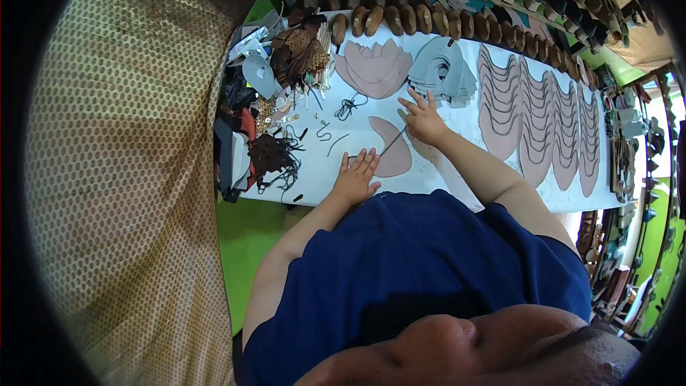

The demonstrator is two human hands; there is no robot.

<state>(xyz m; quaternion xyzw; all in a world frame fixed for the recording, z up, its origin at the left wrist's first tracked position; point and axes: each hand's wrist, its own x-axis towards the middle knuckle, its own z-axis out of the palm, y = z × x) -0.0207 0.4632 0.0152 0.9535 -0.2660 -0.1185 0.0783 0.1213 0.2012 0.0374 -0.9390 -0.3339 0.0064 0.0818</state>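
Observation:
A pinkish-brown curved shoe-upper piece point(391, 159) lies flat on the white table, between my two hands. A thin dark cord point(393, 142) runs slantwise across it. My left hand point(359, 177) rests at the piece's left edge, palm down with fingers spread. At the upper right of the piece is my right hand point(426, 120), its fingers apart and its thumb side close to the cord's end. Whether the thumb touches the cord is too small to tell. Beyond the hands sit a fanned stack of pinkish pieces point(375, 71) and a stack of grey pieces point(436, 75).
Overlapping rows of pinkish pieces point(500, 129) cover the table's right part. A tangled cord bundle point(348, 107) and loose cord lengths lie left of centre. Scraps and dark strings point(275, 157) crowd the left end. Wooden shoe lasts point(421, 20) line the back; a patterned curtain point(136, 171) hangs at left.

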